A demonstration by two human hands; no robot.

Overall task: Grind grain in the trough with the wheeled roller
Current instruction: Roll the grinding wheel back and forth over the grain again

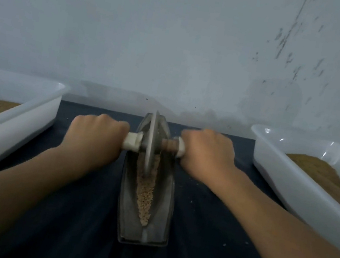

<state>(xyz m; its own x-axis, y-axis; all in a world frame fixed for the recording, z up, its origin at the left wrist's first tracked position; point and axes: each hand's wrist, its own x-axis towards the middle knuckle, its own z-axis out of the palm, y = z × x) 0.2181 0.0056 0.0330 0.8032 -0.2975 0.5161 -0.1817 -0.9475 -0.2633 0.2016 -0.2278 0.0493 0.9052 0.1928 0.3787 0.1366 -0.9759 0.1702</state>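
Note:
A narrow boat-shaped metal trough [126, 191] lies lengthwise on a dark cloth, with a strip of tan grain [146, 194] along its groove. The wheeled roller [150, 143], a thin metal disc on a cross axle with pale handle ends, stands upright in the far half of the trough. My left hand [96, 132] grips the left handle. My right hand [206, 152] grips the right handle. Both fists hide most of the handles.
A white plastic tub [21, 113] holding brown grain stands at the left, and another white tub [288, 171] with brown grain at the right. A grey wall rises just behind the trough. A few crumbs lie on the dark cloth [203, 235].

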